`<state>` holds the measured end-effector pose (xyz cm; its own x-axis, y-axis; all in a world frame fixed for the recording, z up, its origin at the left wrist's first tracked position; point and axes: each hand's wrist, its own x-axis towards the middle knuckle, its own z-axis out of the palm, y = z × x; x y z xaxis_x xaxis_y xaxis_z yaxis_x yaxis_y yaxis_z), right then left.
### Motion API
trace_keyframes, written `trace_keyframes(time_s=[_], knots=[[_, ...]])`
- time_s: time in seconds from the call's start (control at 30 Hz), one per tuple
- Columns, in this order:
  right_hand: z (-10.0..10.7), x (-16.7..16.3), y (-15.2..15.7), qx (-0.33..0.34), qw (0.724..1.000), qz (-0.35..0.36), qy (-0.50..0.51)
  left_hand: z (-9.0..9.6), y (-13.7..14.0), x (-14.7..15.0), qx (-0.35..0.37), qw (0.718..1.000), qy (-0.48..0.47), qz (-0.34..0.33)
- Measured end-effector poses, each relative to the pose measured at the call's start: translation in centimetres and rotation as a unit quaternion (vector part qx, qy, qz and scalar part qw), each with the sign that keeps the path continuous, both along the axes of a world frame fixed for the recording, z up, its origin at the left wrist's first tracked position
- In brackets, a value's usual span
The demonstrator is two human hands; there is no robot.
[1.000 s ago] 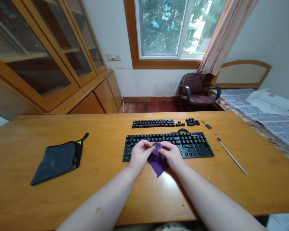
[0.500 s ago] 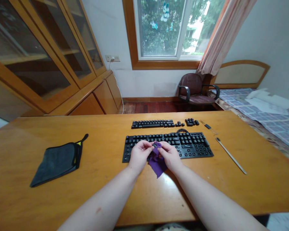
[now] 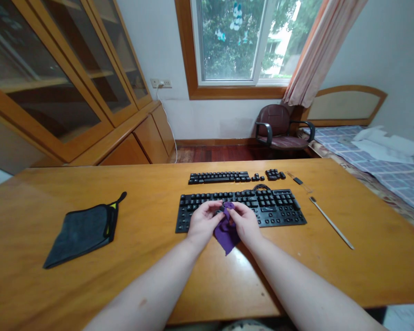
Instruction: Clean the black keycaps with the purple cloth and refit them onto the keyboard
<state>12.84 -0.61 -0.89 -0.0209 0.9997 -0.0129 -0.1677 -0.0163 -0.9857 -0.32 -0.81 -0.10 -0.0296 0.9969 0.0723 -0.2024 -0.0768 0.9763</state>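
Observation:
My right hand [image 3: 245, 223] pinches a purple cloth [image 3: 227, 236], whose loose end hangs toward the table's front. Close beside it, my left hand [image 3: 204, 221] is closed, its thumb and fingertips around a small dark keycap mostly hidden by the fingers and the cloth. Both hands are over the front middle of a black keyboard [image 3: 281, 216], which has keycaps in its back rows and bare switches along its lower part. Behind the keyboard, loose black keycaps [image 3: 219, 177] are laid out in rows.
A folded grey cloth [image 3: 84, 232] lies on the wooden table [image 3: 141, 193] at left. To the right are a thin brush [image 3: 333, 224] and a wire keycap puller [image 3: 297, 181]. A chair [image 3: 279, 128] and a bed [image 3: 352, 142] stand beyond the table.
The fingers of both hands have shifted slightly at the cloth, and my left hand has moved a little to the right. Everything on the table lies as before.

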Motion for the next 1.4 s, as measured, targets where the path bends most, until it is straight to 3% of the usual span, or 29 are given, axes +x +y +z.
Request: trace_keyframes(time_s=[0.27,0.43,0.6,0.73,0.97,1.13,1.27,1.4], knots=[[0.8,0.1,-0.2,0.007,1.0,0.01,0.001,-0.3,0.0,-0.2,0.018,0.998,0.043,-0.034],[-0.1,0.0,0.1,-0.021,0.999,0.018,0.025,-0.3,-0.2,-0.6,0.065,0.984,0.158,-0.045],[0.3,0.0,-0.1,-0.031,0.997,0.019,0.062,0.0,-0.7,-1.0,0.113,0.957,0.255,-0.076],[0.7,0.0,0.0,-0.037,0.996,0.009,0.075,0.1,-0.8,-0.7,0.1,0.962,0.239,-0.092],[0.5,0.4,0.4,-0.035,0.995,0.057,0.072,0.2,-0.7,-0.6,0.056,0.984,0.125,-0.114],[0.6,0.6,0.2,-0.034,0.997,0.036,0.053,0.5,-0.9,-0.2,0.036,0.986,0.087,-0.137],[0.4,0.4,0.1,-0.042,0.997,-0.006,0.062,0.5,-0.7,-0.1,0.045,0.991,0.093,-0.083],[0.4,0.3,0.1,-0.047,0.995,-0.028,0.08,0.5,-0.4,-0.6,0.11,0.977,0.182,-0.033]])
